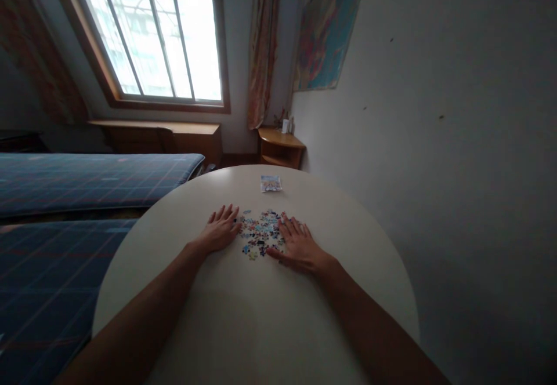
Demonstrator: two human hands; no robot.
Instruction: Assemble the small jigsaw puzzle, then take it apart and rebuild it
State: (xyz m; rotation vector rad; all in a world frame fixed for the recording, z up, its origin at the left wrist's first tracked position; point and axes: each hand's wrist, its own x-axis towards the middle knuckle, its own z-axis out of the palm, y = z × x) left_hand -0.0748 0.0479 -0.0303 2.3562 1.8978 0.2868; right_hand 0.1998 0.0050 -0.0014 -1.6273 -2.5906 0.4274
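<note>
A loose heap of small, many-coloured jigsaw puzzle pieces (261,231) lies on the round white table (252,315). My left hand (221,229) rests palm down at the heap's left edge, fingers spread, the thumb touching or very near the pieces. On the right side my right hand (298,244) lies flat with its fingers apart, its fingertips and thumb over the edge of the heap. Some pieces under the right hand may be hidden. Beyond the heap lies a small printed packet or picture sheet (271,184).
Two plaid-covered mattresses (87,182) stand left of the table, close to its edge. A white wall (435,170) runs along the right. Behind the table are a wooden corner shelf (282,138), a long wooden desk (195,133) and a barred window (152,31).
</note>
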